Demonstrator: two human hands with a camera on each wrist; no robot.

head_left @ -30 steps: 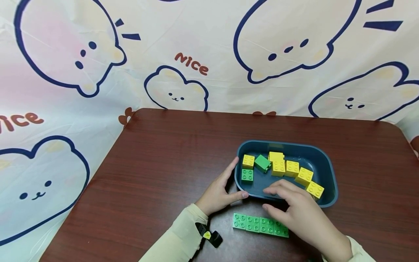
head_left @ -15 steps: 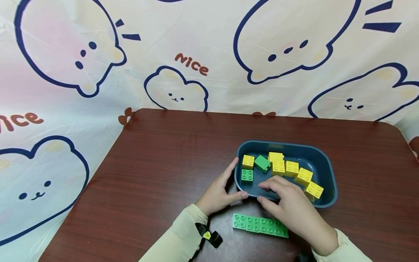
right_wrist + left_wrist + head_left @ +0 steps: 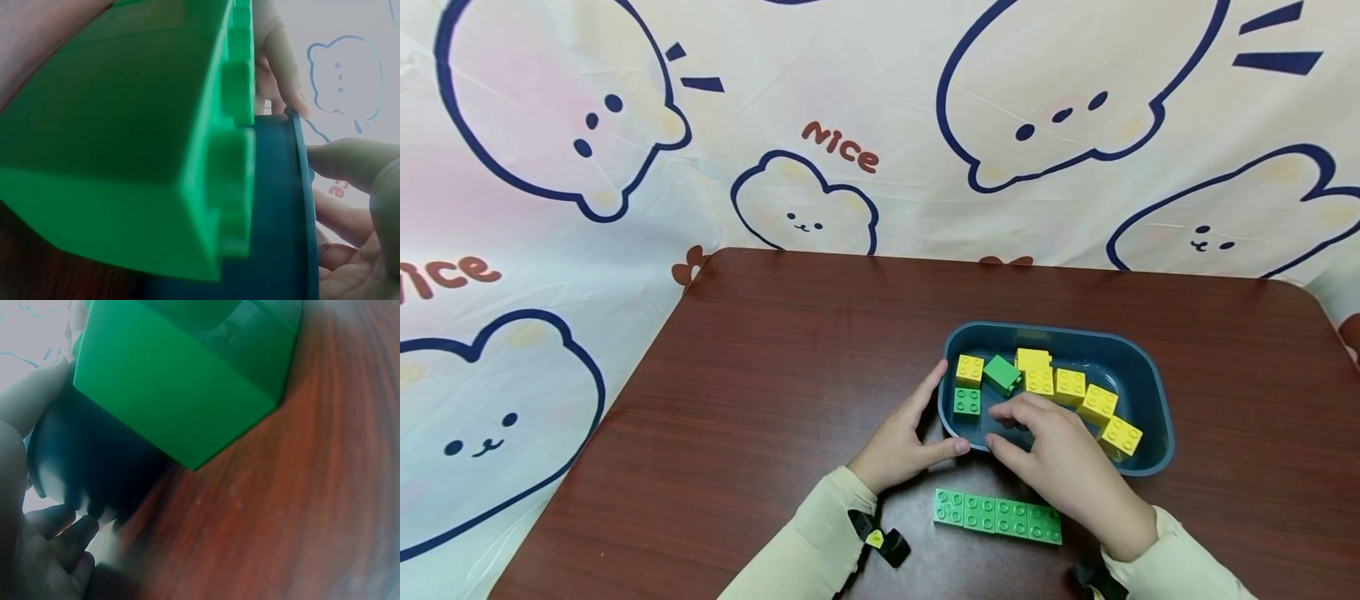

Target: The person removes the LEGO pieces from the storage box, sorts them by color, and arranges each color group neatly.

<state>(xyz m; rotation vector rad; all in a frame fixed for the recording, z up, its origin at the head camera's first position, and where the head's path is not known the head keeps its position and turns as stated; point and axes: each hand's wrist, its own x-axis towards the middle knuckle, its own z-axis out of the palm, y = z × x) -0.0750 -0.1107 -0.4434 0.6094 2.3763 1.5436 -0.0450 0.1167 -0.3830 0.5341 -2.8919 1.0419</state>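
Note:
My left hand [image 3: 898,446] rests at the left front corner of a dark blue plastic tray [image 3: 1142,392], thumb along the front and index finger along the left side. Over the tray's front part is my right hand [image 3: 1063,471], thumb and fingers apart and loosely bent, with nothing seen between them. Inside lie several yellow toy bricks [image 3: 1097,404], a tilted green brick [image 3: 1002,375] and an upright green brick [image 3: 967,402]. In front of the tray, a row of green bricks [image 3: 981,511] lies end to end, looming large in both wrist views.
Everything stands on a dark brown wooden table [image 3: 790,375]. A pale cloth [image 3: 895,75] with bear drawings hangs behind and to the left. A black wrist strap [image 3: 865,527] sits on my left sleeve, another dark device [image 3: 1097,581] by my right sleeve.
My right hand has moved left and slightly farther in over the tray, away from the yellow brick at its right front. My left hand, the tray and the green row have stayed put.

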